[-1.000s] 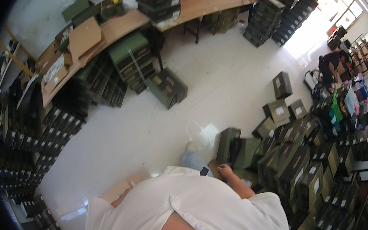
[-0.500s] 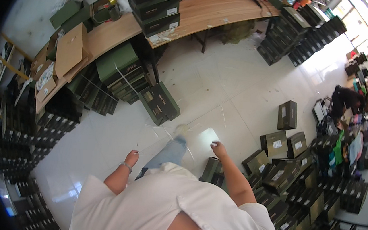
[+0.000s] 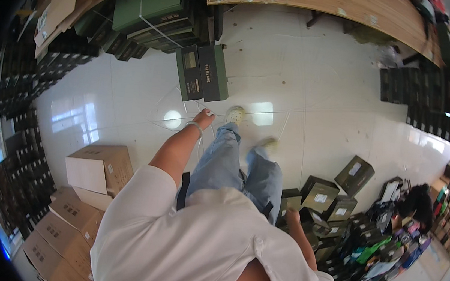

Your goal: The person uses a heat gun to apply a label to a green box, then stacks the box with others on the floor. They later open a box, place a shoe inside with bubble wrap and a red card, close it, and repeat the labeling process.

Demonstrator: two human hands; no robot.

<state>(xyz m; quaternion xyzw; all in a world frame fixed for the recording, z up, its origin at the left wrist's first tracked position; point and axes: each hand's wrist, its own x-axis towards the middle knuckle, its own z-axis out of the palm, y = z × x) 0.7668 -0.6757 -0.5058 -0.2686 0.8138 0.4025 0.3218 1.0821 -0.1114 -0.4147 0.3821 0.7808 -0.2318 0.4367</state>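
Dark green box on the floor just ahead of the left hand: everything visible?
The dark green box looks like cardboard: dark faces with pale lettering, a pale rectangle on the left part, greener right side. A line divides the dark area; shut or not, unclear. It rests on the tiled floor; the left hand isn't touching it.

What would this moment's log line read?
left hand: nearest green-black box, grip unclear | right hand: nearest dark boxes, grip unclear | left side: brown cartons
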